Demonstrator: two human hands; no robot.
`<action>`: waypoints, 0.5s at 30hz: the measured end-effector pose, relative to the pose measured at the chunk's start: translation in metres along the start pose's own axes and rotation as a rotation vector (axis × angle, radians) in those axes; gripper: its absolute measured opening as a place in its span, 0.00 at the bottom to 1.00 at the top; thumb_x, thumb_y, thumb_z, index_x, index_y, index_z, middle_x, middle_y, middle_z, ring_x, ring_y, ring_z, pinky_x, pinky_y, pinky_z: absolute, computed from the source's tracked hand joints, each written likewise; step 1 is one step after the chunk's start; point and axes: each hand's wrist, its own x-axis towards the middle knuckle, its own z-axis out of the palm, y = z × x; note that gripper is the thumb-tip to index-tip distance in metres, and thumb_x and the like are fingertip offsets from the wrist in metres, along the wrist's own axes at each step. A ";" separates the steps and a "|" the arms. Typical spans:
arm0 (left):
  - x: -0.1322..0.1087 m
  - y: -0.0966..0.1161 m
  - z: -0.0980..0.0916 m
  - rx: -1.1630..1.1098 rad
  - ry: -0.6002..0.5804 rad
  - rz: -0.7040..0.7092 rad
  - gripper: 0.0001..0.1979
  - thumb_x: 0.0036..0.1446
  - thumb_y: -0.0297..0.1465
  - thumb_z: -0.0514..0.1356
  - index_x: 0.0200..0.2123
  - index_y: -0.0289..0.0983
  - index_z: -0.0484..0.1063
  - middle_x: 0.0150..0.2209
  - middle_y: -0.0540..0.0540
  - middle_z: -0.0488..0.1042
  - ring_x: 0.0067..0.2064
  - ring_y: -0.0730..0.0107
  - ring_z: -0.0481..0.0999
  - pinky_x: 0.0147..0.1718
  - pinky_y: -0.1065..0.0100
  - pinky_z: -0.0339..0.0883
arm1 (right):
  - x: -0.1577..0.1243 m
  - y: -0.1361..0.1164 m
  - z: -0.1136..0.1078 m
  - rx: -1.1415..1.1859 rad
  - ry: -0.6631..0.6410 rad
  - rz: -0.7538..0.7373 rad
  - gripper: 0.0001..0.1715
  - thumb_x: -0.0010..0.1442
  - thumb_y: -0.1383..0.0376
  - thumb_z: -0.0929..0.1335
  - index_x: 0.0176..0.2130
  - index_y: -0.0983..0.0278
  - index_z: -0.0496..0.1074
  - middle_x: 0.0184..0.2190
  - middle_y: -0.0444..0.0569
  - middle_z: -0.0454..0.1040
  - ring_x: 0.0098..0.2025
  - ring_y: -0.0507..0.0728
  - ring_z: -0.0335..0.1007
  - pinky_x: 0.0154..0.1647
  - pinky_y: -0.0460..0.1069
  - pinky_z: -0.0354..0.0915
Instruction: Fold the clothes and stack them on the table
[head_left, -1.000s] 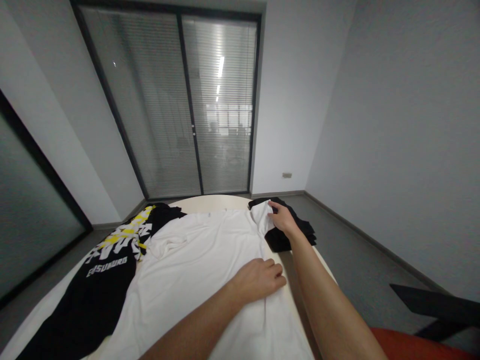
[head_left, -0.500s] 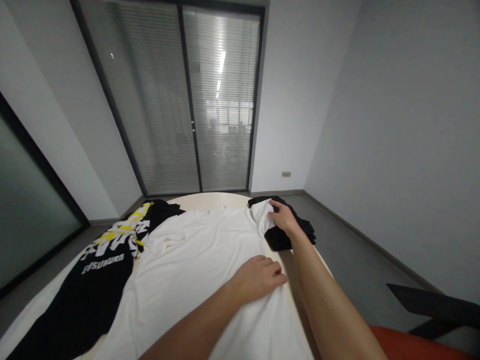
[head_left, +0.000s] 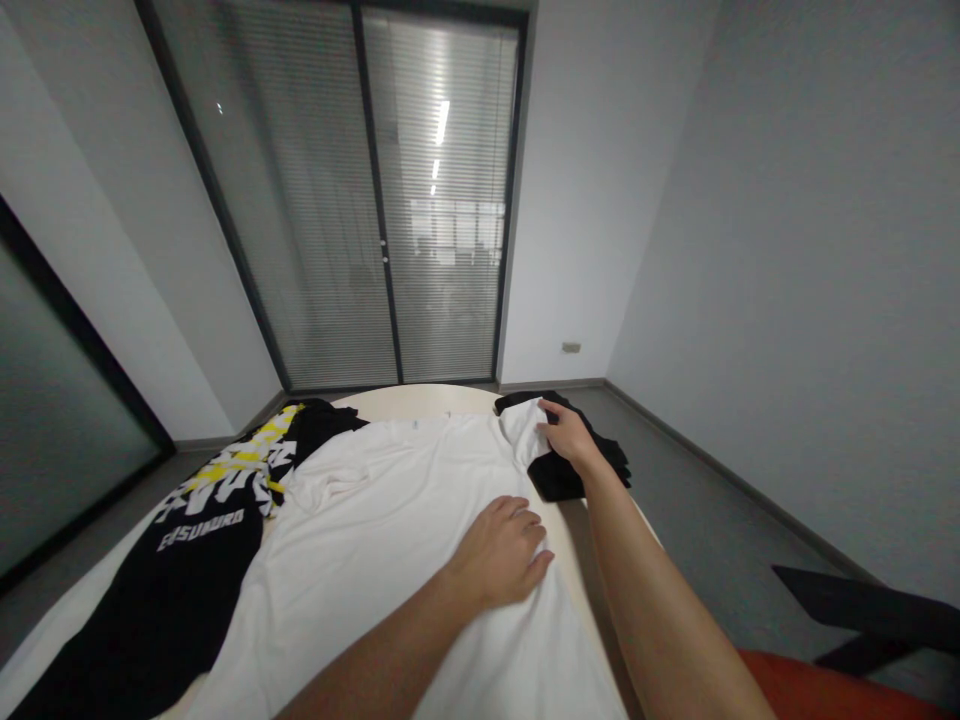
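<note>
A white T-shirt [head_left: 390, 520] lies spread over a round pale table [head_left: 420, 400]. My left hand [head_left: 502, 550] rests flat on the shirt near its right edge, fingers stretched out. My right hand [head_left: 564, 436] reaches to the far right and pinches the shirt's sleeve [head_left: 525, 425], which lies over a folded black garment [head_left: 581, 465].
A black T-shirt with white and yellow print [head_left: 202, 540] lies left of the white one. A red chair seat [head_left: 825, 690] with a dark armrest [head_left: 870, 605] sits at the lower right. Glass doors with blinds [head_left: 375, 200] stand behind the table.
My left hand has slid a little leftward and inward across the white shirt, its fingers flatter now. My right hand stays on the sleeve.
</note>
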 end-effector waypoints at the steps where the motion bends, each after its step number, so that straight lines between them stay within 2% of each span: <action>1: -0.002 -0.001 0.001 -0.017 0.002 0.012 0.15 0.67 0.39 0.54 0.45 0.36 0.75 0.48 0.42 0.78 0.59 0.54 0.69 0.61 0.53 0.59 | 0.000 0.000 0.000 0.001 -0.003 -0.002 0.34 0.51 0.74 0.68 0.58 0.72 0.72 0.44 0.56 0.79 0.41 0.56 0.76 0.49 0.50 0.70; 3: -0.005 -0.002 0.002 -0.058 -0.010 0.028 0.16 0.67 0.40 0.53 0.51 0.38 0.73 0.54 0.44 0.76 0.63 0.54 0.64 0.65 0.51 0.53 | -0.001 -0.001 -0.001 0.003 -0.010 0.001 0.34 0.52 0.74 0.68 0.59 0.72 0.71 0.44 0.56 0.80 0.41 0.56 0.76 0.49 0.50 0.70; 8: -0.008 -0.003 0.004 -0.154 -0.066 0.004 0.25 0.67 0.41 0.52 0.64 0.40 0.62 0.64 0.45 0.67 0.67 0.53 0.60 0.66 0.48 0.51 | -0.002 -0.002 -0.001 -0.007 -0.011 0.000 0.34 0.52 0.74 0.68 0.59 0.72 0.71 0.50 0.59 0.77 0.44 0.57 0.76 0.52 0.52 0.69; 12: -0.007 -0.002 0.006 -0.171 -0.061 -0.067 0.25 0.66 0.38 0.51 0.63 0.35 0.63 0.65 0.40 0.65 0.65 0.54 0.62 0.65 0.52 0.53 | -0.001 -0.001 -0.001 -0.013 -0.009 0.002 0.35 0.51 0.74 0.68 0.59 0.72 0.71 0.49 0.59 0.78 0.42 0.57 0.76 0.51 0.53 0.69; 15: -0.008 -0.002 0.007 -0.167 -0.068 -0.105 0.26 0.63 0.40 0.55 0.62 0.39 0.66 0.67 0.39 0.60 0.67 0.49 0.59 0.66 0.49 0.51 | -0.001 0.001 -0.001 0.005 -0.001 -0.013 0.35 0.50 0.74 0.68 0.58 0.71 0.72 0.44 0.55 0.80 0.41 0.57 0.75 0.49 0.52 0.70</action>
